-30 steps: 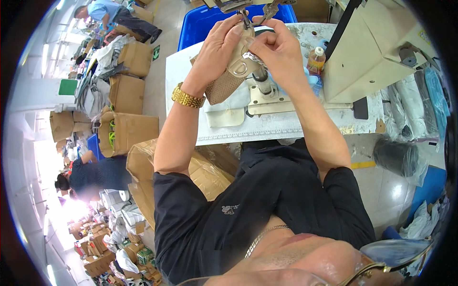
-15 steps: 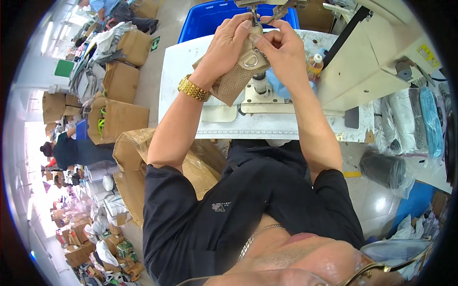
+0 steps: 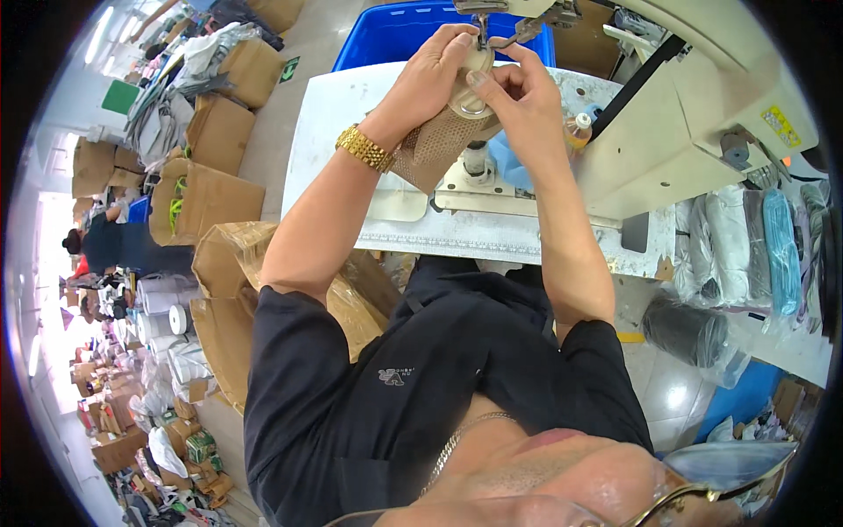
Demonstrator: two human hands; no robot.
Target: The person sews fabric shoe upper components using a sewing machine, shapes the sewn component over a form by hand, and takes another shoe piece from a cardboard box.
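A tan mesh fabric piece [image 3: 435, 147] with a smooth beige tab [image 3: 474, 63] and a metal ring [image 3: 472, 107] is held up at the sewing machine's needle and presser foot [image 3: 481, 33]. My left hand [image 3: 428, 81] grips its left side, fingertips close to the presser foot. On the right, my right hand [image 3: 527, 98] pinches the tab, its thumb just above the ring and its index finger reaching toward the foot. The lower part of the fabric hangs down beside the machine's post [image 3: 476, 160]. Exactly where the tab meets the needle is too small to tell.
The machine's cream body [image 3: 676, 132] rises at the right of the white table [image 3: 320, 132]. A small bottle [image 3: 578, 130] and blue cloth [image 3: 509, 160] lie beside it. Behind the table stands a blue bin [image 3: 378, 35]. An open cardboard box [image 3: 219, 321] is at my left.
The fabric piece has turned a little, and its ring now sits partly under my right thumb. Both hands still hold it. The whole view has shifted slightly.
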